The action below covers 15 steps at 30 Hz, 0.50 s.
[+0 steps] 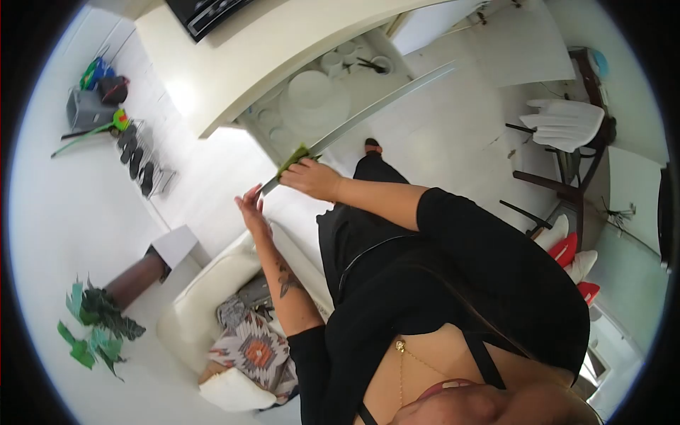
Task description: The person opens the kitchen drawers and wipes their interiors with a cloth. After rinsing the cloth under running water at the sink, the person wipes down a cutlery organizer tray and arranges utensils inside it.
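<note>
A green cloth (301,152) is under my right hand (309,178), whose fingers wrap over it on the top edge of an open drawer's front panel (382,102). My left hand (251,209) is at the near left end of that panel, fingers apart, its fingertips beside or touching the corner. Whether they press on it cannot be made out. Inside the drawer are a stack of white plates (315,99), white cups (331,64) and a round holder with dark utensils (381,65).
A cream countertop (234,71) with a black appliance (205,15) is above the drawer. A cream armchair (188,304) with a patterned cushion stands at lower left. Beyond are a potted plant (99,322), a shoe rack (159,173), a grey bin (88,110) and a white-draped chair (567,124).
</note>
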Each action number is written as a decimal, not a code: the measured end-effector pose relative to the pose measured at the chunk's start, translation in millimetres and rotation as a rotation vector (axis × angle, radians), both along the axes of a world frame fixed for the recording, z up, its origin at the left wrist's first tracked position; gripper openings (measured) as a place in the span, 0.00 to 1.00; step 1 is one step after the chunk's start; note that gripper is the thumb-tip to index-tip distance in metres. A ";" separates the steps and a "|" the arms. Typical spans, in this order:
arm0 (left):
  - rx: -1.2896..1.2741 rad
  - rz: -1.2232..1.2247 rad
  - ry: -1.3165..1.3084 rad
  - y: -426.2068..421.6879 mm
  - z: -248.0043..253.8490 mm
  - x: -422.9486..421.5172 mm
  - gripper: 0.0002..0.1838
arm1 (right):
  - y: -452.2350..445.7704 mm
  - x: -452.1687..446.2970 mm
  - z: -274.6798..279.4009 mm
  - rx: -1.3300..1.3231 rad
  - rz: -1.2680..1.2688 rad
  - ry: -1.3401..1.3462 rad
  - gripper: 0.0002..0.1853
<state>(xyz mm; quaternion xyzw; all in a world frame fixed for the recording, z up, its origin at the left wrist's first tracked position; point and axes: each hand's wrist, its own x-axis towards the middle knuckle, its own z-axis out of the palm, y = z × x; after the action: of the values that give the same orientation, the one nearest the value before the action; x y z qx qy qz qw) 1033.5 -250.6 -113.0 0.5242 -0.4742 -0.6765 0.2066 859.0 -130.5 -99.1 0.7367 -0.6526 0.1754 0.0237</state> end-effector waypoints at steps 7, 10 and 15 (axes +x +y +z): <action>-0.098 0.013 -0.180 -4.0 5.2 -6.8 0.31 | 120.5 -192.7 -18.2 0.159 -0.219 -0.047 0.22; -0.139 0.003 -0.250 -8.2 4.9 -9.2 0.31 | 171.4 -278.7 -18.9 0.218 -0.478 0.111 0.19; -0.157 0.057 -0.320 -8.9 5.1 -17.6 0.32 | 225.7 -389.6 -4.2 0.352 -0.731 0.255 0.15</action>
<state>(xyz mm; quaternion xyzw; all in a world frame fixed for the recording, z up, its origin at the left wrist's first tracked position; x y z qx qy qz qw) 1015.9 -259.5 -107.9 0.6206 -0.5372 -0.5394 0.1880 469.5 95.1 -103.3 0.4653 -0.8828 -0.0510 0.0387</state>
